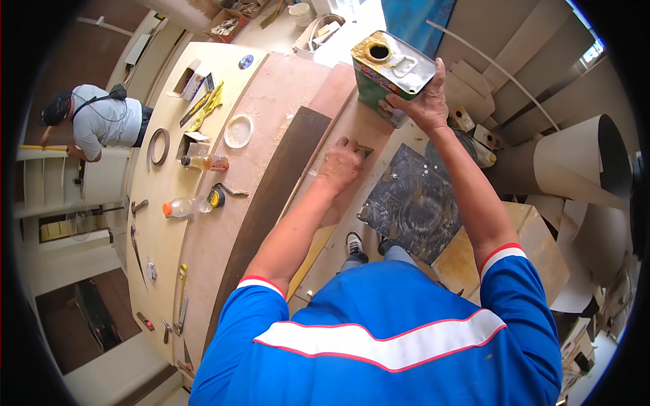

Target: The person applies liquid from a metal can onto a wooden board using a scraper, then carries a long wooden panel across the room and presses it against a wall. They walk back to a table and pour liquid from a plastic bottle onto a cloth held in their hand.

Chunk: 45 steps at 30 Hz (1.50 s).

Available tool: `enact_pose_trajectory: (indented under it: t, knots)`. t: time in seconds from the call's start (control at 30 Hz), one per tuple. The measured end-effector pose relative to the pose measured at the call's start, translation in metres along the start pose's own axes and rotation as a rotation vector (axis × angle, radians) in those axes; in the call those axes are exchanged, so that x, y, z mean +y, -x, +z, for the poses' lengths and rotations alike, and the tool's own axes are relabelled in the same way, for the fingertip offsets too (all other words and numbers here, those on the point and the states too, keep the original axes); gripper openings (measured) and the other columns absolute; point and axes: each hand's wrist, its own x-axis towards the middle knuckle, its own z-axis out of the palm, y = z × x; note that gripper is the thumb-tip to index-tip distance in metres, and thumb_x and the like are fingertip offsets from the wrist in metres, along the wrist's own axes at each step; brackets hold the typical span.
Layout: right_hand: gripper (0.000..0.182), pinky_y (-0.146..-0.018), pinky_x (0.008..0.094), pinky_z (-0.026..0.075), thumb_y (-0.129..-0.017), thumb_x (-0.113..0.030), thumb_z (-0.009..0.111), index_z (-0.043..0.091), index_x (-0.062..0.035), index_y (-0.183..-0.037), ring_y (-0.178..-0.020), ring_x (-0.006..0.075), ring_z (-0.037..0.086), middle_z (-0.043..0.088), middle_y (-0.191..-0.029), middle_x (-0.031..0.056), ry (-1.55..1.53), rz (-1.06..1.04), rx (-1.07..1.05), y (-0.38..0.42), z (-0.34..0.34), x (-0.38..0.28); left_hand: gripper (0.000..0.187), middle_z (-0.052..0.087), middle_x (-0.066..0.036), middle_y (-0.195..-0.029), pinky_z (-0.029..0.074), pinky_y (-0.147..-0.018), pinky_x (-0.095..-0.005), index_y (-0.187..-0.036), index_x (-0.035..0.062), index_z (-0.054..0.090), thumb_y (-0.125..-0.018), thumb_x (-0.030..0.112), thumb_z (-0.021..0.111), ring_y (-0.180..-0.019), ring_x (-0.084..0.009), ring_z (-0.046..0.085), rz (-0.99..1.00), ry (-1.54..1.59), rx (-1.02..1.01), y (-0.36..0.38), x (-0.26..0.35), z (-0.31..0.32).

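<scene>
My right hand [428, 103] is wrapped round a rectangular metal can [379, 84], raised and tilted. Its top has a dark round opening ringed with yellow-brown residue, and a handle. My left hand [340, 164] is closed over the pinkish board [349, 122] at the workbench edge. A small flat scraper [365, 151] sticks out past its fingers; most of the tool is hidden. Alongside this hand lies a long dark brown strip [298, 149].
On the bench lie a white round lid [238, 131], bottles [186, 206], a tape measure [216, 196] and a yellow cloth [206, 108]. Below right is a stained dark panel [413, 203]; large rolled sheets [569, 162] stand beyond. Another person [105, 115] bends at far left.
</scene>
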Motion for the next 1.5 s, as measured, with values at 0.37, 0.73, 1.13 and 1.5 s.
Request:
enact_pose_trajectory:
  t: [0.37, 0.73, 1.13, 1.5]
  knots:
    - [0.133, -0.103, 0.0477, 0.042, -0.049, -0.077, 0.08, 0.037, 0.0063, -0.144, -0.123, 0.0371, 0.052, 0.054, -0.129, 0.022, 0.502, 0.086, -0.125, -0.045, -0.043, -0.046, 0.013, 0.062, -0.011, -0.089, 0.05, -0.076, -0.0416, -0.087, 0.0025, 0.064, -0.074, 0.003, 0.061, -0.086, -0.0319, 0.059, 0.143, 0.211, -0.088, 0.053, 0.018, -0.026]
    - [0.133, -0.099, 0.046, 0.043, -0.051, -0.068, 0.079, 0.028, 0.0016, -0.153, -0.124, 0.0307, 0.05, 0.056, -0.13, 0.016, 0.691, 0.325, -0.26, -0.064, -0.011, -0.058, 0.022, 0.059, -0.014, -0.098, 0.047, -0.084, -0.0442, -0.098, 0.0013, 0.061, -0.076, 0.001, 0.056, -0.094, -0.0342, 0.056, 0.114, 0.103, 0.143, -0.018, 0.01, 0.003]
    - [0.125, -0.099, 0.0444, 0.043, -0.055, -0.066, 0.078, 0.032, -0.0014, -0.152, -0.123, 0.0291, 0.049, 0.056, -0.131, 0.0137, 0.673, 0.332, -0.243, -0.06, -0.012, -0.054, 0.026, 0.059, -0.014, -0.103, 0.045, -0.086, -0.0452, -0.105, 0.0008, 0.061, -0.079, 0.002, 0.056, -0.098, -0.0339, 0.057, 0.19, 0.2, -0.087, 0.027, 0.009, 0.016]
    - [0.126, -0.1, 0.0422, 0.045, -0.056, -0.073, 0.075, 0.034, -0.0005, -0.15, -0.121, 0.0317, 0.051, 0.055, -0.128, 0.0181, 0.697, 0.316, -0.286, -0.061, -0.013, -0.063, 0.033, 0.063, -0.015, -0.104, 0.048, -0.087, -0.0429, -0.107, -0.0009, 0.064, -0.075, -0.001, 0.057, -0.098, -0.0338, 0.059, 0.171, 0.13, -0.001, 0.071, 0.008, -0.011]
